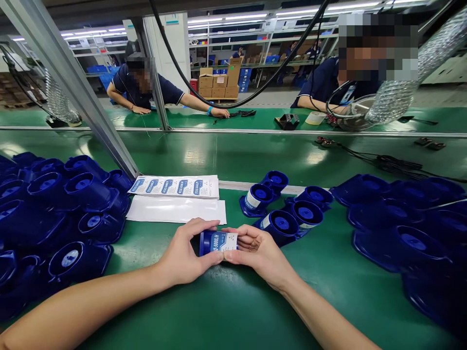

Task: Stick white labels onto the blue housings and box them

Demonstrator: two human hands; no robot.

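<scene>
Between my two hands lies a blue plastic housing (206, 244), on its side, with a white and blue printed label (226, 241) on its curved wall. My left hand (186, 250) is wrapped round its left end, thumb along the near side. My right hand (260, 253) grips the right end, its thumb pressed on the label's lower edge and its fingers curled behind. Just beyond my right hand, several blue housings (280, 222) stand upright in a small group, some with labels showing. A sheet of printed labels (175, 186) rests behind my left hand, partly over a blank white strip (175, 209).
Blue housings (83, 189) are heaped at the left, and more dark blue parts (408, 243) at the right. A slanted metal post (80, 92) rises from the green bench (204, 311). Across the bench sit two co-workers; black cables (386, 163) lie at the far right.
</scene>
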